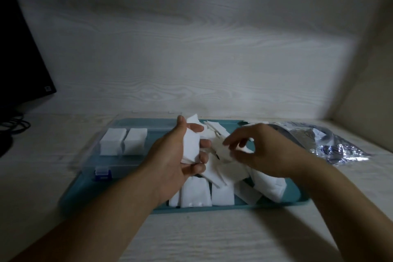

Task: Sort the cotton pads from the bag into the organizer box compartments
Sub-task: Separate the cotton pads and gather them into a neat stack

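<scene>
Cotton pads (221, 183) lie in a loose white heap on a teal tray (295, 195) that sits on the pale wood-grain tabletop (212, 236). The left hand (180, 155) grips a small stack of pads (190, 144) upright above the heap, thumb on the far side and fingers (202, 147) curled round the near edge. The right hand (261, 151) hovers just beside it, its fingers (231, 140) bent and pinching a single pad (221, 149); motion blur hides the exact hold. To the left, a clear organizer box (106, 164) with a blue latch (102, 173) rests partly on the tray, and two neat stacks of pads (123, 144) stand side by side in its far compartments. A crumpled clear plastic bag (331, 142) lies on the tabletop right of the tray. A dark monitor (19, 59) stands at the far left, with cables (14, 125) beneath it.
</scene>
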The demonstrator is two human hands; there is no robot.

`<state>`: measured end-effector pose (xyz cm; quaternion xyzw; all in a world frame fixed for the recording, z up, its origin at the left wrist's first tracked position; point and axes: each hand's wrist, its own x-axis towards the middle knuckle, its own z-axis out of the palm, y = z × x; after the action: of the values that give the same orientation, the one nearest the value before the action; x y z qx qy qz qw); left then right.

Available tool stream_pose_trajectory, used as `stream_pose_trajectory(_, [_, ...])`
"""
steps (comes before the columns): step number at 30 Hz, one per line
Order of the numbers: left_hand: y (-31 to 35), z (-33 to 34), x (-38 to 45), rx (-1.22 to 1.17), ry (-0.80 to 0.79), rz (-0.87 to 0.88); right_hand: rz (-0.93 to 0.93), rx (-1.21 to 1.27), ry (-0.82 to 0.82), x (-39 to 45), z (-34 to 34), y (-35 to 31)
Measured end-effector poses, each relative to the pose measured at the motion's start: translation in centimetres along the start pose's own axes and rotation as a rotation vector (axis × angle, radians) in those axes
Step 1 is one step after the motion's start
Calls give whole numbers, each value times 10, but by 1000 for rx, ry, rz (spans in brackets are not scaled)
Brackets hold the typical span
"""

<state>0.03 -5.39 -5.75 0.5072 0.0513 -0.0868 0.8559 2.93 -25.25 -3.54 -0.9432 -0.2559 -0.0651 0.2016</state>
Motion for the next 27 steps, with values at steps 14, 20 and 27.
stream_pose_trajectory(14, [-1, 2, -1, -47, -40, 1, 27, 552, -47, -5, -11, -8])
stream_pose_trajectory(20, [-6, 2, 0, -25, -111, -6, 121, 963, 72, -3, 3, -30])
stream_pose_trajectory(27, [-10, 2, 3, -44, -115, -12, 208, 659, 242, -1, 24, -42])
